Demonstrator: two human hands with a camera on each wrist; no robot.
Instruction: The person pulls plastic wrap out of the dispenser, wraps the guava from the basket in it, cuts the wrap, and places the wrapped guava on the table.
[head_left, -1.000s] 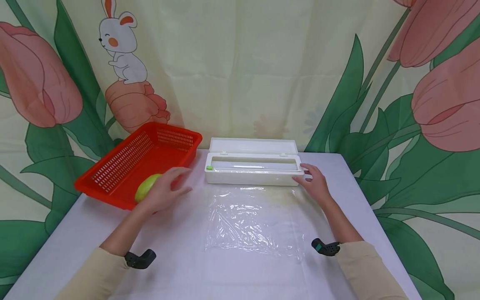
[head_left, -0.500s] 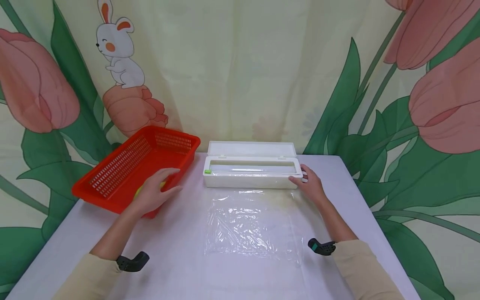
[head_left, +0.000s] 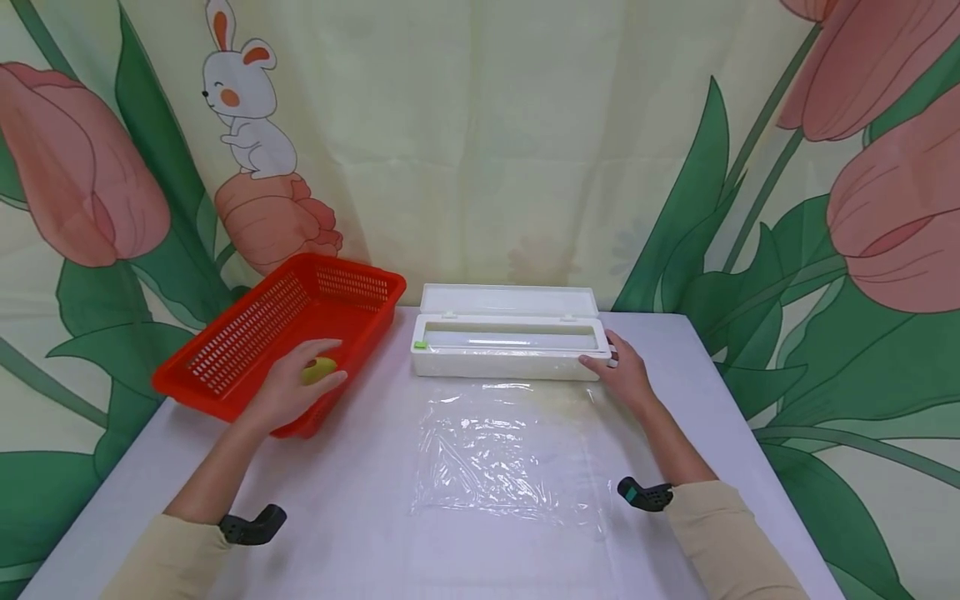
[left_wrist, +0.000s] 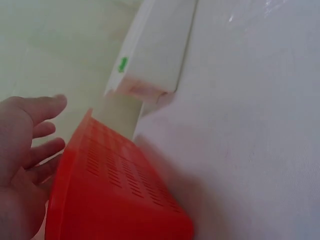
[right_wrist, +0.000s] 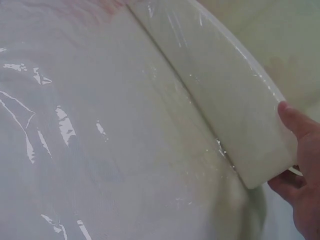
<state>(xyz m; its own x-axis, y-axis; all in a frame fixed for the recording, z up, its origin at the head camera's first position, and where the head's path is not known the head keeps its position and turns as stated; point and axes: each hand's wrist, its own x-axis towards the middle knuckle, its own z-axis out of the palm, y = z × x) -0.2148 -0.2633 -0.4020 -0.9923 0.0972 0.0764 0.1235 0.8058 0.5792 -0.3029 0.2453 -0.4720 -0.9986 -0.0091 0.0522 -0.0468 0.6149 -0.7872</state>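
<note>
A white cling film dispenser (head_left: pixel 510 367) stands at the back of the table with its lid raised and a roll inside. From its front, a sheet of clear cling film (head_left: pixel 487 467) spreads over the table towards me. My right hand (head_left: pixel 628 377) grips the dispenser's right end, thumb at the front edge in the right wrist view. My left hand (head_left: pixel 285 392) is over the red basket (head_left: pixel 168 379), thumb and fingers spread apart. Between them shows a yellow-green fruit (head_left: pixel 318 370), partly hidden by the hand. In the left wrist view the basket wall (left_wrist: pixel 120 200) hides the fruit.
A white cloth covers the table (head_left: pixel 510 567). Behind it hangs a curtain (head_left: pixel 480 167) printed with tulips and a rabbit. A small green slider (head_left: pixel 421 345) sits at the dispenser's left end.
My left hand has moved left and further over the basket, and the fruit now shows between thumb and fingers. The right hand has closed in on the dispenser's end.
</note>
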